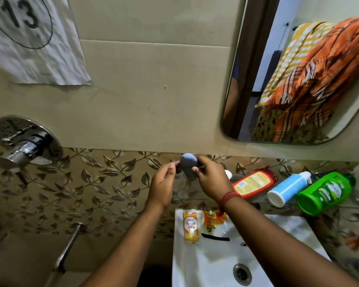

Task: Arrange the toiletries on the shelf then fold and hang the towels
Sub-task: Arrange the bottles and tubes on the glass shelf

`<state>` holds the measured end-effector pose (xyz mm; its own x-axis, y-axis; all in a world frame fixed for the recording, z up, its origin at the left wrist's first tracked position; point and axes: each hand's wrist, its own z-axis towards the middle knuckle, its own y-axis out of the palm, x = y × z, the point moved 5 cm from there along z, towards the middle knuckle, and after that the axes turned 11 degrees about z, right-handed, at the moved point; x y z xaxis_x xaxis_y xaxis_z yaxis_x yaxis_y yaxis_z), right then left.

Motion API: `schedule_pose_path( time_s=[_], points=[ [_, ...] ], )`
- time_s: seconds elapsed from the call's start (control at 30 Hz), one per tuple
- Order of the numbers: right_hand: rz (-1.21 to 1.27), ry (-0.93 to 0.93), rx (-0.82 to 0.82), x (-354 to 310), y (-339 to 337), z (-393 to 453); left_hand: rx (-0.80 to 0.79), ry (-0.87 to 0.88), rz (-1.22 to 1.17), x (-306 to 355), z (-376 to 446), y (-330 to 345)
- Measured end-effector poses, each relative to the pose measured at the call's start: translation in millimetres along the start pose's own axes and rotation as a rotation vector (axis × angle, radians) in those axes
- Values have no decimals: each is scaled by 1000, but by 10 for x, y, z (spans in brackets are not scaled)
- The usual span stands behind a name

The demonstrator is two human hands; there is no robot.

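Note:
Both hands hold a small grey rounded object (188, 165) up in front of the leaf-patterned wall tiles. My left hand (163, 184) pinches its left side and my right hand (210, 179) grips its right side; I cannot tell what the object is. To the right, a red bottle (255, 183), a white-and-blue bottle (288, 188) and a green bottle (325, 192) lie on their sides on a glass shelf. Two orange sachets (192, 226) rest on the back rim of the white sink (195, 266). Orange and yellow striped towels (311, 79) show in the mirror.
A chrome shower valve (27, 146) and a pipe spout (68, 247) stick out of the wall on the left. A paper marked 13 (29, 38) hangs at the upper left. The mirror's rim (226, 100) is above the shelf. The sink drain (242, 274) is below.

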<state>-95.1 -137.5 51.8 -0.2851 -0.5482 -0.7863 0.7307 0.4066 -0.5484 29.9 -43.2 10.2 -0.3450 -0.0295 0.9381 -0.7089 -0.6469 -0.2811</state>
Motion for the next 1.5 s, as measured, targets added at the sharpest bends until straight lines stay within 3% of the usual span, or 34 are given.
schedule_pose_path(
  time_s=[0.1,0.2,0.73,0.87,1.0,1.17,1.37,1.5],
  points=[
    [187,148,-41,74,11,25,-10,31,186,36,67,39],
    [191,198,-86,137,46,19,-54,3,253,41,81,77],
    [188,169,-156,196,40,-69,-148,7,349,-79,83,94],
    [81,107,-143,143,-123,-32,-100,-31,213,-93,23,40],
    [-122,-34,-32,116,-571,-71,173,39,227,-74,-298,-128],
    [-658,-155,-306,128,-546,-322,-21,306,513,-38,-622,313],
    [-790,-210,-350,160,-339,-410,-79,415,819,90,-668,821],
    [-773,-261,-362,181,-268,-415,-88,351,766,119,-641,928]
  ],
)
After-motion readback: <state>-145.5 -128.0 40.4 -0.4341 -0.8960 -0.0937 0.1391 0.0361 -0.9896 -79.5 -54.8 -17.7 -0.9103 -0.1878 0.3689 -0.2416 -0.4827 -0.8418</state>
